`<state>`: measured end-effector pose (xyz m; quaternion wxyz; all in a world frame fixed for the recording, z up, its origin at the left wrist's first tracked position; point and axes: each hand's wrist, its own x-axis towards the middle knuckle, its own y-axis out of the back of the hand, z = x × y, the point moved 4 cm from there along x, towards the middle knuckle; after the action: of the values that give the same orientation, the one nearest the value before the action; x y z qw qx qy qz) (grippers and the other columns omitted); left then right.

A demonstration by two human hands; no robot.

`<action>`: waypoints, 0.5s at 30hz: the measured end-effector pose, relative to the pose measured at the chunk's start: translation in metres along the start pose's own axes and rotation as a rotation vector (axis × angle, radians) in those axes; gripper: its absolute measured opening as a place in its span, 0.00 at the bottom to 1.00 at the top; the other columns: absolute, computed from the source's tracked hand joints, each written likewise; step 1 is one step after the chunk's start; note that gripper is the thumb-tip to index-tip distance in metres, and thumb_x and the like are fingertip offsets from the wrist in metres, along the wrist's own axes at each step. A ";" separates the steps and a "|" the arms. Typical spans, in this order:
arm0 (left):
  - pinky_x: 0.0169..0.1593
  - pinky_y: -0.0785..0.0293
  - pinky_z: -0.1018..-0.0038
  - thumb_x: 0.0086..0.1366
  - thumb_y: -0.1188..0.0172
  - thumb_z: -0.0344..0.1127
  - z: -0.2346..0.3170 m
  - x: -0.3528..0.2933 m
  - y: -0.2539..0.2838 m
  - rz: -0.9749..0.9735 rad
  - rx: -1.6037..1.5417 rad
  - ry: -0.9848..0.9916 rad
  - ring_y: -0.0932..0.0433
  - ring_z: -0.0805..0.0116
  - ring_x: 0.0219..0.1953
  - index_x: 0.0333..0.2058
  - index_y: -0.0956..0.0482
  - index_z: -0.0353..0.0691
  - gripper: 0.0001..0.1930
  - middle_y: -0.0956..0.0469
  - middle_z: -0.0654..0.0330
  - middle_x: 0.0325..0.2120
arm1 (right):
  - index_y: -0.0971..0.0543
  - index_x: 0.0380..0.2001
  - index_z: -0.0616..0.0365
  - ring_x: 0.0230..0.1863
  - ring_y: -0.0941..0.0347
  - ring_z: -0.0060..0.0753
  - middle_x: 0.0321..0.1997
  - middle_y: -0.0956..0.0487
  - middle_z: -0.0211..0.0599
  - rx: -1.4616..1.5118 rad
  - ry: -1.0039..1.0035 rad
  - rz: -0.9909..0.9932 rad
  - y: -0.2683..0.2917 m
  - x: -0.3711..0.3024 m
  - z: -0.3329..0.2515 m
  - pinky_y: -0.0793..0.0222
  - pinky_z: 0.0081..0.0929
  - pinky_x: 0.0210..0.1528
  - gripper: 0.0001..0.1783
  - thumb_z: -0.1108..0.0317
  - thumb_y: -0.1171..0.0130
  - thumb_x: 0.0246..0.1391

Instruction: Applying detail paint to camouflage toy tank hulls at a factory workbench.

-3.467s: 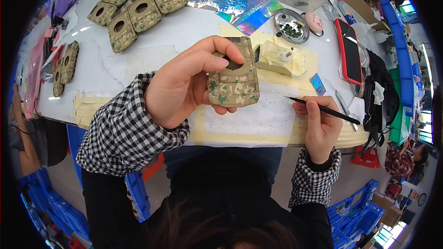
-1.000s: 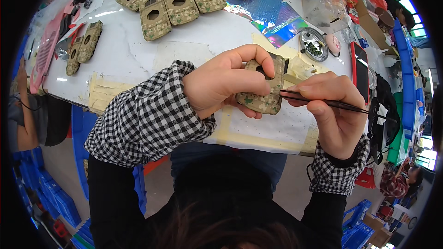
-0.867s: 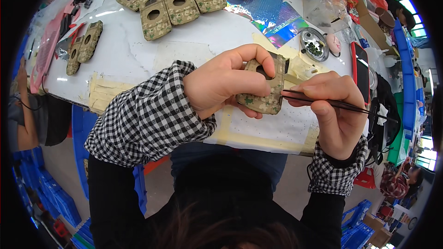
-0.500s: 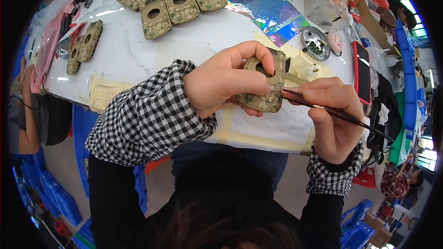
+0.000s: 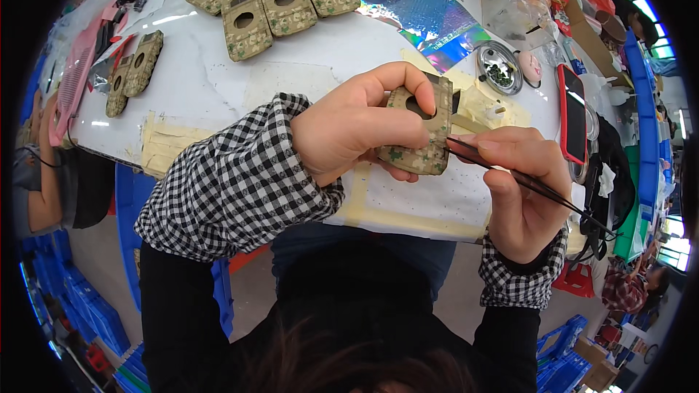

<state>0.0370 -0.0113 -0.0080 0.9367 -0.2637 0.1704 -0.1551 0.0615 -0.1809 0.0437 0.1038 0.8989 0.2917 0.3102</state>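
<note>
My left hand (image 5: 353, 122) is closed around a camouflage model tank hull (image 5: 426, 159) with a round hole in its top. One finger curls over the hole and the thumb presses on the upper face. My right hand (image 5: 526, 185) grips a pair of dark tweezers (image 5: 537, 186). Their tips meet the hull's right edge. Whether a small part sits between the tips is too small to tell. Beyond the right hand stands a glass dish (image 5: 502, 51) with small dark green bits in it.
Several more camouflage hulls (image 5: 285, 1) lie at the back, beside shiny holographic sheets (image 5: 419, 7). Two camouflage pieces (image 5: 143, 63) rest at the left. A pale yellow block (image 5: 480, 107) and a red-cased phone (image 5: 573, 113) are on the right. Another person's arm (image 5: 47, 189) shows at far left.
Both hands have shifted very slightly to the right, together with the hull and the tweezers. The grips look the same.
</note>
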 end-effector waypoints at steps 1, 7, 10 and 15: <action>0.29 0.30 0.76 0.57 0.46 0.28 0.000 0.000 0.000 -0.002 0.001 0.002 0.26 0.73 0.30 0.41 0.36 0.44 0.13 0.25 0.60 0.36 | 0.24 0.35 0.67 0.38 0.23 0.40 0.34 0.21 0.46 -0.006 0.002 -0.001 0.000 0.000 0.000 0.28 0.30 0.41 0.12 0.75 0.35 0.47; 0.29 0.30 0.76 0.57 0.46 0.28 -0.002 0.001 0.001 0.001 0.006 0.002 0.26 0.73 0.31 0.41 0.36 0.44 0.13 0.25 0.60 0.36 | 0.24 0.35 0.67 0.38 0.22 0.40 0.34 0.21 0.46 -0.022 0.017 -0.012 -0.001 0.001 -0.002 0.27 0.30 0.41 0.12 0.76 0.34 0.47; 0.30 0.29 0.76 0.57 0.46 0.27 -0.002 0.001 0.002 0.004 0.001 -0.004 0.26 0.73 0.31 0.41 0.35 0.44 0.13 0.25 0.61 0.36 | 0.24 0.35 0.66 0.38 0.22 0.41 0.34 0.21 0.46 -0.032 0.020 -0.014 -0.001 0.002 -0.002 0.27 0.29 0.41 0.12 0.75 0.34 0.47; 0.31 0.29 0.77 0.57 0.46 0.27 -0.002 0.002 0.003 0.001 -0.007 0.000 0.26 0.75 0.32 0.40 0.35 0.44 0.13 0.26 0.61 0.37 | 0.23 0.35 0.66 0.38 0.22 0.41 0.34 0.21 0.46 -0.050 0.028 -0.015 -0.001 0.002 -0.003 0.27 0.29 0.40 0.12 0.75 0.34 0.46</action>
<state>0.0380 -0.0107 -0.0119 0.9359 -0.2669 0.1711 -0.1539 0.0605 -0.1793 0.0470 0.1246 0.8894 0.2919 0.3289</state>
